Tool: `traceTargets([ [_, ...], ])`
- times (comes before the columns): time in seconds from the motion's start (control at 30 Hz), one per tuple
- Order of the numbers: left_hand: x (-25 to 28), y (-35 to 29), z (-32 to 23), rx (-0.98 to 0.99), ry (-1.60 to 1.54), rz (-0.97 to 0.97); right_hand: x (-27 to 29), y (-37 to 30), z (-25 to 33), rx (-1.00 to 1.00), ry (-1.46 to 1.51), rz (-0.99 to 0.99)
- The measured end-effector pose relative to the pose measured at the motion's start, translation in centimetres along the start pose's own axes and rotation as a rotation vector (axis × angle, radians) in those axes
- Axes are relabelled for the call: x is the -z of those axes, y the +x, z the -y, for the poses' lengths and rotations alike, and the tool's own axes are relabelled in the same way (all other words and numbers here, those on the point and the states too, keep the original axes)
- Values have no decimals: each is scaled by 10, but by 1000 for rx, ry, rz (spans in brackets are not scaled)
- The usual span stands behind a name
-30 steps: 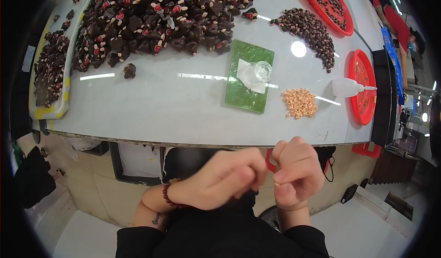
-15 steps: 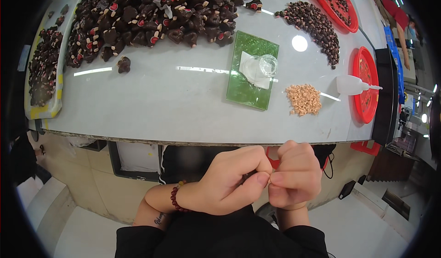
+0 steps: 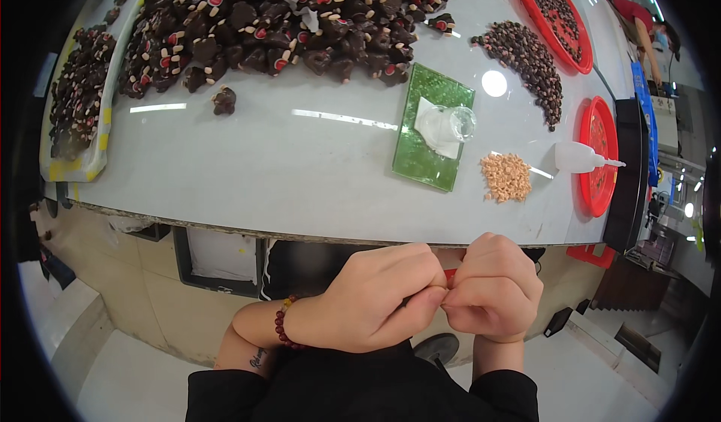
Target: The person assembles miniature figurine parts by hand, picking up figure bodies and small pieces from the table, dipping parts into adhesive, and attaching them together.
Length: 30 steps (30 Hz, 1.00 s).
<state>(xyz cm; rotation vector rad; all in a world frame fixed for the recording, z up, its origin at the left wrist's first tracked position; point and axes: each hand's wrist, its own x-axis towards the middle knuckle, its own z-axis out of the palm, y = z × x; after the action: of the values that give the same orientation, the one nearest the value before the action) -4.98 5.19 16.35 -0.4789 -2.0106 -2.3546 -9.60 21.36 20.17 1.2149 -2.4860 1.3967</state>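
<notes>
Head view: the left hand (image 3: 379, 298) and right hand (image 3: 496, 290) meet before the counter (image 3: 263, 178), backs upward, thumbs bent against forefingers. Their fingers (image 3: 423, 307) are pinched narrow, tips together; I cannot tell what, if anything, they hold.

Just beyond the fingers, slightly right, sits one grainy heap of tan bits (image 3: 507, 177). Farther beyond lies one glossy green rectangle (image 3: 428, 168), bearing one flat white paper (image 3: 432, 129) and one clear round cup (image 3: 463, 125). Right of these are one translucent bottle (image 3: 574, 157), two shallow red trays (image 3: 598, 200) and one curved heap of dark beads (image 3: 526, 58). Far beyond, leftward, rises one mound of dark, knobbly lumps (image 3: 248, 35); two more lie loose beside it.
</notes>
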Motion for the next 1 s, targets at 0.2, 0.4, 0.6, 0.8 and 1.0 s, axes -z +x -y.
traceTargets([
  [0.2,16,0,-4,-43,-83,-24,27,42,-12,47,-210,-27],
  [0.4,18,-7,-6,277,-652,-14,46,92,-54,28,-283,423],
  [0.6,17,-13,1,312,-938,-10,46,102,-60,49,-303,508],
  [0.8,22,-15,-9,427,-1081,10,41,102,-60,37,-266,498],
  [1.0,24,-6,2,196,-753,141,47,86,-26,-64,-65,281],
])
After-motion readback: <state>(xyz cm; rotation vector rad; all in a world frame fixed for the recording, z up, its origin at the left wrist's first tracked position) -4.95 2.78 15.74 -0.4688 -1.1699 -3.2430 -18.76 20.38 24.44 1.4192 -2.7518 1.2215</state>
